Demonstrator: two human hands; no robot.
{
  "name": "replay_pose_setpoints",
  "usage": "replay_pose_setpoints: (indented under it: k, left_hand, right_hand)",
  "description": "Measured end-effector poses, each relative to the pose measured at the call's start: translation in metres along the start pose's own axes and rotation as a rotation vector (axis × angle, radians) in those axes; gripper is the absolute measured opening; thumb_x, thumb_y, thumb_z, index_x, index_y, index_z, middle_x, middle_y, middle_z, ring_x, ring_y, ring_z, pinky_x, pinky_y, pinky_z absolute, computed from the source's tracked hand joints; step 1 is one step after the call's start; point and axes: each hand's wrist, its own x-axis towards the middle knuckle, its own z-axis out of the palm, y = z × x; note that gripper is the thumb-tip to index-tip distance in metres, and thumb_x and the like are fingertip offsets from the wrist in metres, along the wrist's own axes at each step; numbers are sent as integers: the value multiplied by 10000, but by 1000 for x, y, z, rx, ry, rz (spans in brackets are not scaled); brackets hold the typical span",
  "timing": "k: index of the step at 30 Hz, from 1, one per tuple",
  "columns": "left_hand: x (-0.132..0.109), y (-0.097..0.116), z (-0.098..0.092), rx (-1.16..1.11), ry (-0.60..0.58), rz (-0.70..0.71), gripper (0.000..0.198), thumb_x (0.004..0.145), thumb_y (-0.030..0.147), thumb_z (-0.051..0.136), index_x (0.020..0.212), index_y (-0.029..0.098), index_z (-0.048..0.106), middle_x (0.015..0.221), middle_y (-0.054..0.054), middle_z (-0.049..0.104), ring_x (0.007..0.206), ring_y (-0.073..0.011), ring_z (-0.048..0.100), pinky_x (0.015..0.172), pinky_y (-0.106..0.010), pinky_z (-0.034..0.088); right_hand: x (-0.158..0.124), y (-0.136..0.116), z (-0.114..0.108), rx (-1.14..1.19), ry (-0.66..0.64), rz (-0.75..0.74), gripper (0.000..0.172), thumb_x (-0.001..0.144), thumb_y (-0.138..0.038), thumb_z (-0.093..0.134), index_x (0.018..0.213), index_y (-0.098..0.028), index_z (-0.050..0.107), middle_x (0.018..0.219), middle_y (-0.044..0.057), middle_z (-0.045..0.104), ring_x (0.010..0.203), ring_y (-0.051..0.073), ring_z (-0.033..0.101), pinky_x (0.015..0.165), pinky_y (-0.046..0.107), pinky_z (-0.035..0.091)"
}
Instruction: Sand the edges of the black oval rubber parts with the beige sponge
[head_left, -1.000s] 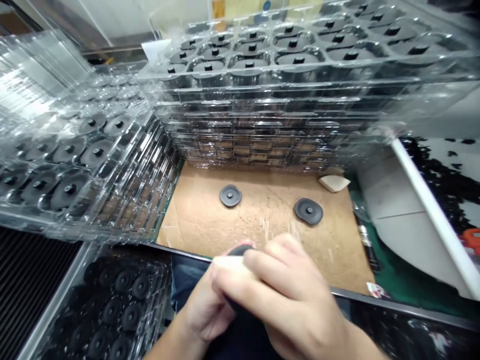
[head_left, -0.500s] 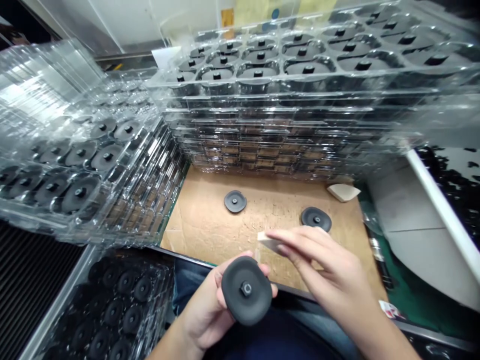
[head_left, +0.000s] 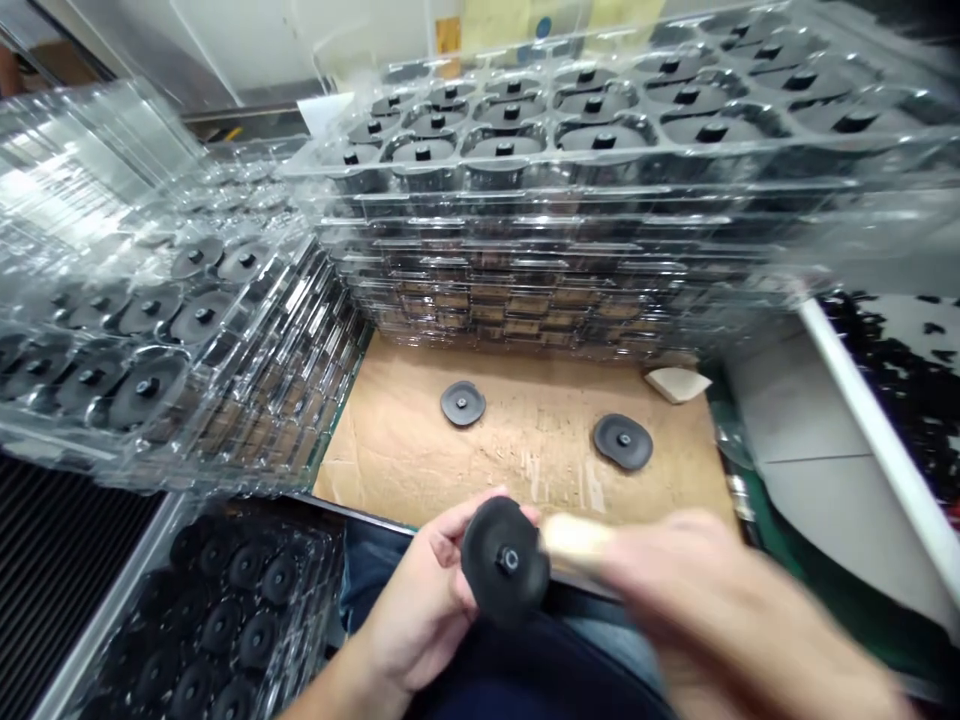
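"What was the left hand (head_left: 427, 600) holding?"

"A black disc (head_left: 499, 597). Its fingers were bent around the edge and behind it, closed enough to hold it up."

"What did the disc look like?"

"It was dark and dull, not shiny. It was nearly round, like a little saucer. A small round peg stuck up in the middle, with a bright, shiny ring at its tip. The peg side faced up at the camera, and the disc was tipped a bit."

"Where was it?"

"Up in the air, over the person's lap, in front of the near edge of the brown cardboard (head_left: 517, 490)."

"And the right hand (head_left: 697, 590)?"

"That one was all blurry. Its fingers were pinched shut on a pale block (head_left: 576, 541). The block's end was right by the disc's edge, but I couldn't tell if they touched."

"Was anything lying on the cardboard?"

"Yes, a small dark disc (head_left: 463, 404) on the left and another dark disc (head_left: 624, 442) on the right, well apart. Both had pegs too. A pale wedge (head_left: 677, 384) lay near the far right corner, by the clear trays (head_left: 517, 225)."
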Motion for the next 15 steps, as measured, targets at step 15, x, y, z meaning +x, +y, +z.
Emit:
replay_pose_setpoints:
  k: [15]
  left_hand:
    - [6, -6, -1, -118, 69, 106, 409, 639, 320, 712, 1028, 216, 642, 1045, -65, 663, 985, -214, 597, 852, -300, 461]
  right_hand:
    - [-12, 46, 19, 202, -258, 311, 177, 837, -231, 528, 926, -252, 679, 898, 18, 695, 816, 176, 647, 662, 257, 529]
